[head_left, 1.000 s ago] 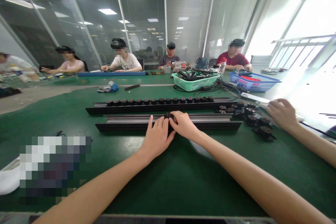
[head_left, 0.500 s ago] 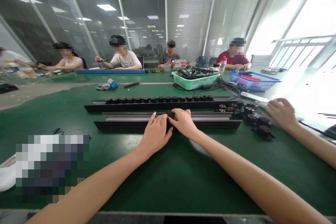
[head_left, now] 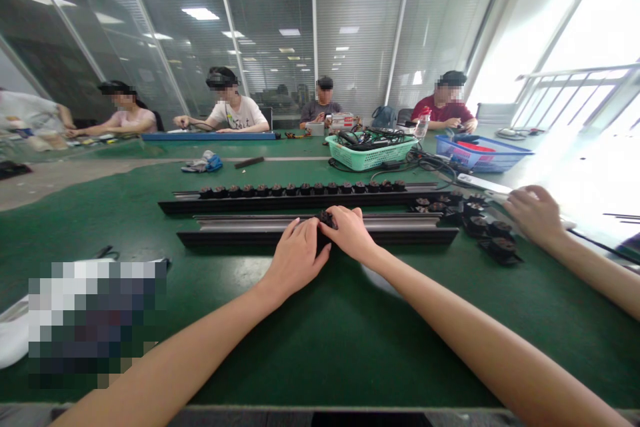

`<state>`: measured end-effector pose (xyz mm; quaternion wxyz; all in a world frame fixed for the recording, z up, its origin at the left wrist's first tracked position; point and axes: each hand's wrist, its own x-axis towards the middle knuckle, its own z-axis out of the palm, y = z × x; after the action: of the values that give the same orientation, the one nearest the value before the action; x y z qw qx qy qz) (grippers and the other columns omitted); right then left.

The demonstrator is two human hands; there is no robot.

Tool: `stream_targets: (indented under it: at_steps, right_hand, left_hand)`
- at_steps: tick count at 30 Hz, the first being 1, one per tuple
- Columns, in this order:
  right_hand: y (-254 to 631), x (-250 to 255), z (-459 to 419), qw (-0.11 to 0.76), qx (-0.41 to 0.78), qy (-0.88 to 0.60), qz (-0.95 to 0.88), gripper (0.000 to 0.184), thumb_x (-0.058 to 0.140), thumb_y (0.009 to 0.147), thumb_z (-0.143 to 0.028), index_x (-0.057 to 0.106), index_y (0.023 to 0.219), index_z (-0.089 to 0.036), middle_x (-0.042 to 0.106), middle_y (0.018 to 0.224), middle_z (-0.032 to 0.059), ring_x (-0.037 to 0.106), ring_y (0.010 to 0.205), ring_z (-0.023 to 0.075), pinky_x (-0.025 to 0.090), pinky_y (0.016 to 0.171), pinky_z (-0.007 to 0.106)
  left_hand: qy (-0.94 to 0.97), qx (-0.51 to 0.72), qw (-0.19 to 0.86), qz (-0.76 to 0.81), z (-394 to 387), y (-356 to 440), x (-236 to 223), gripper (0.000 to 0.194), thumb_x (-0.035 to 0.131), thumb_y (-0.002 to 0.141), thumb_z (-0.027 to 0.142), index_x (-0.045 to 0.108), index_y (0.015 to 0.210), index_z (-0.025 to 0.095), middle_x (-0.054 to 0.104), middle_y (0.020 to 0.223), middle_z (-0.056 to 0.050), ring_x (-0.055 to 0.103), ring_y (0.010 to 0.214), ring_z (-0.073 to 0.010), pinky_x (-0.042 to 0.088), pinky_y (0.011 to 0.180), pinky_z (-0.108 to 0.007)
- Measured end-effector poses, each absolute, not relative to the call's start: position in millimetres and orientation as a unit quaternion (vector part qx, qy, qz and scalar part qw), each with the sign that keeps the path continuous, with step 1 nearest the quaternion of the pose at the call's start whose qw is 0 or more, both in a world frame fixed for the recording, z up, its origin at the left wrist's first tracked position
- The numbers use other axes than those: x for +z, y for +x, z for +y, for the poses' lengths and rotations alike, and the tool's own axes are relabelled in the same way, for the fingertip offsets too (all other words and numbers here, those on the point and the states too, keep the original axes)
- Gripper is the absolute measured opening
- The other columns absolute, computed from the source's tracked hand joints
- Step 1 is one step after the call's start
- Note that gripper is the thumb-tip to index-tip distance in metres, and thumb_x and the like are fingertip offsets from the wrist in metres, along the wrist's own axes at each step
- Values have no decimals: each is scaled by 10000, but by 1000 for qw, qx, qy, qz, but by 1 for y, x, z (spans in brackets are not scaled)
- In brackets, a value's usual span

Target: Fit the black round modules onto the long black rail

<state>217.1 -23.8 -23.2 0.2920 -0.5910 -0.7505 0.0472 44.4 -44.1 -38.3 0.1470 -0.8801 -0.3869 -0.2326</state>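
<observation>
A black channel rail [head_left: 230, 239] with a silvery inside lies crosswise on the table in front of me. At its middle is a small round black part [head_left: 327, 217], mostly covered by my fingers. My right hand [head_left: 352, 233] pinches this part from the right. From the left, my left hand [head_left: 296, 257] bends its fingers over the rail's front wall and against the same part, its thumb low on the near side. Behind lies a second black rail [head_left: 215, 207] carrying a row of several like black parts [head_left: 277, 190]. More loose black parts [head_left: 479, 225] lie to the right.
A person's hand [head_left: 535, 213] rests at the right, by a white power strip [head_left: 487, 185]. Further back are a green basket [head_left: 367, 157] of cables, a blue basket [head_left: 505, 160] and a blue-grey glove [head_left: 203, 162]. Several people sit along the far side.
My hands keep almost the same hold on the black part at the rail. The view has shifted very slightly. Across the table, a person in a white shirt has lowered a raised hand.
</observation>
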Motion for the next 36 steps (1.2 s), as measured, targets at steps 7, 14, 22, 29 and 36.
stream_targets:
  at_steps: [7,14,22,29,36]
  right_hand:
    - [218,-27,-23,288,28,-587,-756,138,601,1041,-294,669,1064,-176,739,1110,118,654,1087,263,337,949,380]
    - [221,-24,-24,272,22,-589,-760,153,594,1058,-292,664,1071,-157,729,1086,107,644,1036,243,330,931,365]
    - [224,-22,-25,271,11,-582,-767,140,585,1058,-298,634,988,-187,713,984,67,619,913,211,319,892,348]
    - [226,-23,-25,278,17,-584,-763,128,580,1041,-273,615,952,-188,708,976,62,608,899,206,322,904,350]
    - [229,-25,-26,290,20,-581,-761,141,584,1034,-275,594,917,-197,703,960,52,603,883,199,321,894,351]
  left_hand:
    - [-881,-234,151,-383,-43,44,-40,469,468,1069,373,502,1418,60,707,1367,-230,692,1274,-322,443,1230,-511]
    - [-881,-226,141,-391,-45,45,-39,557,453,1085,395,440,1508,33,666,1456,-245,652,1359,-321,411,1258,-518]
    - [-883,-213,139,-395,-47,45,-37,594,432,1095,399,413,1567,37,626,1529,-237,607,1429,-316,397,1274,-543]
    - [-883,-191,143,-403,-48,45,-36,592,440,1105,402,462,1559,22,614,1549,-233,580,1458,-322,384,1285,-552]
    - [-884,-189,151,-400,-51,46,-36,577,422,1120,404,473,1556,31,603,1561,-229,576,1460,-332,301,1312,-634]
